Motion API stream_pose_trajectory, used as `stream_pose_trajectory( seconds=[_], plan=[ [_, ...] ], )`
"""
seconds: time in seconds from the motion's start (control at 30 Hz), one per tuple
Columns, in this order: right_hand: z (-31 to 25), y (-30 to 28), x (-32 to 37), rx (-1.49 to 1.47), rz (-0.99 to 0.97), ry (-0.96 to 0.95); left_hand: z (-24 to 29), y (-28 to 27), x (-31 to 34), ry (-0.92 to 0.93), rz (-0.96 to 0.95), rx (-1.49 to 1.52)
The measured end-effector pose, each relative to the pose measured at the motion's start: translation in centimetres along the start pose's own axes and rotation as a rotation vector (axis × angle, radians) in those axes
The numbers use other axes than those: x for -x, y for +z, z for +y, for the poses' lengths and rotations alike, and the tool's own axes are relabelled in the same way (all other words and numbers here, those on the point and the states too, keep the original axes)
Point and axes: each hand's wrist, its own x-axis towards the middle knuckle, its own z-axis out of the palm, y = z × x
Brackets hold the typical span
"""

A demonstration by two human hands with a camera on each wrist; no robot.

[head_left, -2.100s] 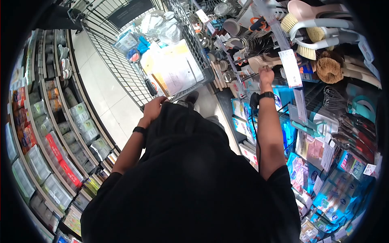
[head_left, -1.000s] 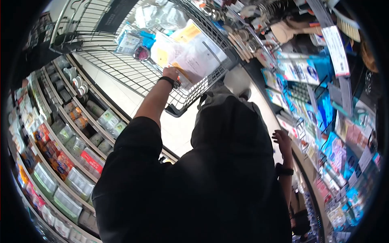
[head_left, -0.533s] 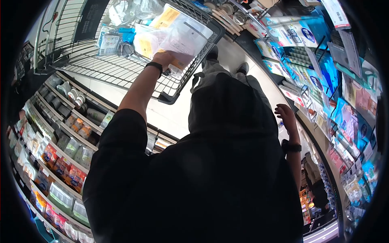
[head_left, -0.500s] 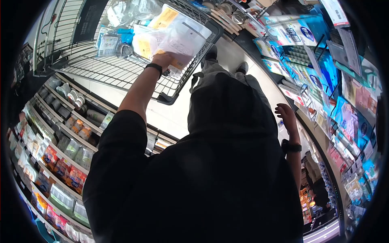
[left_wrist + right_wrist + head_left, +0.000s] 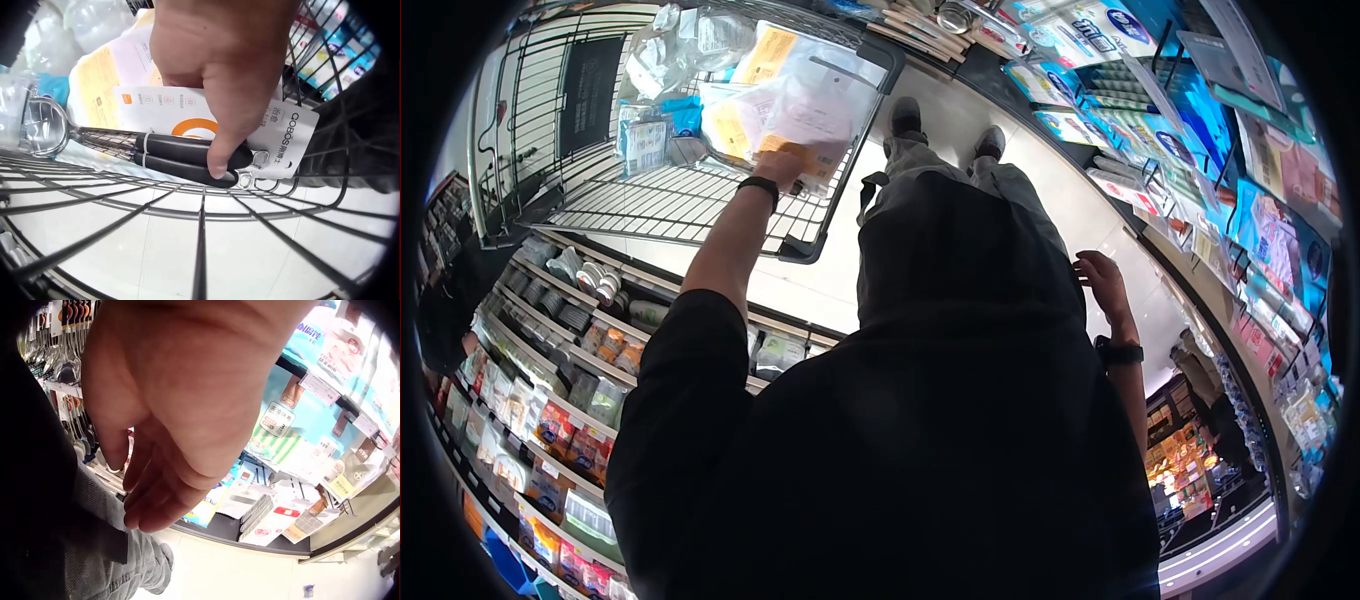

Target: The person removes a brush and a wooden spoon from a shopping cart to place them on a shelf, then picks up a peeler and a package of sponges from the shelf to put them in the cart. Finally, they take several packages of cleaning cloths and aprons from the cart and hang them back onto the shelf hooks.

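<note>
Inside the wire shopping cart, my left hand is at the near end of the load. The left wrist view shows its thumb over a pair of black handles, held together by white ties, with metal wire and a round loop at the far end. Behind them is a white printed card with an orange ring. That hand pinches handles and card; its other fingers are hidden. My right hand hangs beside my body, fingers loosely bent and holding nothing, as the right wrist view also shows.
Flat paper-like packs, a blue-and-white packet and clear plastic bags lie in the cart. Shelves of packaged goods line the left. Blue hanging packs line the right. A person stands at far left.
My right hand has come away from the utensil shelf and dropped to my side. My left hand went from the cart's rim down into it onto the black handles. The view has turned.
</note>
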Motion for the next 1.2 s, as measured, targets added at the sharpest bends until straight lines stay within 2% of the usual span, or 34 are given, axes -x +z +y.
stream_pose_trajectory(
  seconds=[0.07,0.13,0.17,0.27,0.3,0.33,0.4,0.43,0.6,0.67,0.73,0.8,0.93,1.0,1.07,1.13,1.17,1.2],
  plan=[
    [0.0,-0.1,-0.2,0.003,0.0,0.005,-0.6,-1.4,0.8,-0.013,0.007,0.051],
    [-0.2,-0.1,-0.7,0.003,-0.002,0.005,-1.7,-2.3,1.7,-0.035,0.221,0.235],
    [-0.4,-0.3,-1.0,-0.007,0.006,-0.014,-2.3,-3.0,2.0,-0.094,0.236,0.28],
    [-1.6,-1.1,-2.0,-0.014,0.017,-0.072,-4.9,-4.7,5.1,-0.088,0.449,0.531],
    [-2.0,-1.4,-2.5,-0.007,0.017,-0.112,-4.1,-7.4,8.5,-0.135,0.485,0.654],
    [-2.6,-1.6,-3.0,-0.003,0.016,-0.156,-4.9,-7.1,9.8,-0.103,0.641,0.729],
    [-4.1,-2.0,-3.5,0.007,0.034,-0.224,-6.0,-7.2,13.0,-0.113,0.812,0.795],
    [-4.3,-2.2,-4.0,-0.005,0.027,-0.267,-5.8,-7.4,14.7,-0.185,0.892,0.87],
    [-4.9,-2.8,-4.7,-0.104,-0.014,-0.427,-4.7,-7.2,22.4,-0.149,1.331,1.175],
    [-5.6,-2.8,-4.6,-0.062,-0.076,-0.487,-1.7,-9.4,26.8,-0.175,1.442,1.169],
    [-8.5,-2.6,-3.3,0.0,-0.084,-0.556,2.2,-12.0,31.2,-0.116,1.657,1.242],
    [-12.2,-2.0,-2.0,0.03,-0.058,-0.773,6.7,-14.7,35.7,-0.12,1.729,1.279],
    [-22.8,2.3,4.3,-0.134,-0.204,-1.119,16.5,-19.7,41.3,-0.022,1.831,1.28],
    [-26.9,5.4,7.3,-0.009,-0.124,-1.451,20.5,-21.9,41.3,0.116,1.89,1.239],
    [-28.8,7.3,11.1,0.058,0.037,-1.645,24.5,-23.6,40.6,0.193,1.834,1.362],
    [-28.5,8.0,12.6,0.059,-0.085,-1.286,27.8,-24.7,39.1,0.346,1.798,1.57],
    [-27.7,7.9,12.1,0.043,-0.111,-1.132,28.7,-24.8,38.2,0.331,1.783,1.66],
    [-25.9,8.1,10.2,-0.031,-0.075,-1.247,29.4,-24.8,37.2,0.317,1.764,1.753]
  ],
)
